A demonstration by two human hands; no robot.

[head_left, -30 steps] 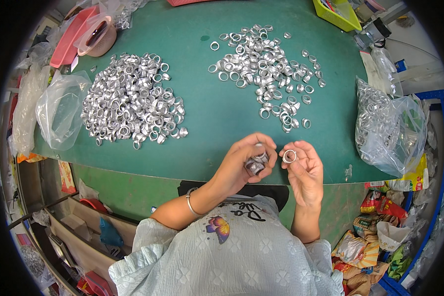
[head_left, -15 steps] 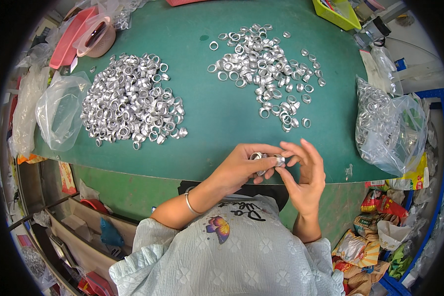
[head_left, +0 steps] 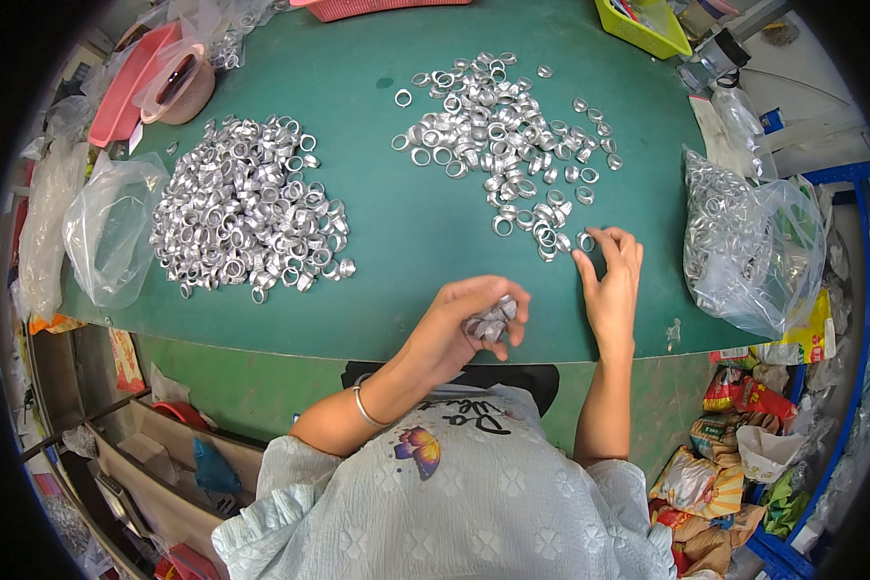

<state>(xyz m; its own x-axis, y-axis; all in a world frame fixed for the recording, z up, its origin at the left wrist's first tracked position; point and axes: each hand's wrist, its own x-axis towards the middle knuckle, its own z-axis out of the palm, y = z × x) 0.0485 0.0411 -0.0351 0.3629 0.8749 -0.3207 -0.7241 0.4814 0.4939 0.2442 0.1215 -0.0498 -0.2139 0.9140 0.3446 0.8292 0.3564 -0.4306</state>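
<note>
Several silver metal rings lie cupped in my left hand, its fingers curled round them above the table's near edge. My right hand has reached out to the right, thumb and forefinger parted around a single ring on the green table. That ring sits at the near right edge of a loose, scattered group of rings; whether the fingertips touch it I cannot tell. To the left is a larger, denser heap of rings.
A clear bag filled with rings rests at the table's right side. Opposite it lies an open clear plastic bag. A pink bowl and a pink tray stand far left, a yellow-green basket far right.
My right hand has left my left hand and moved forward to the single ring on the table. My left hand has curled over the rings it holds. The whole view has shifted slightly.
</note>
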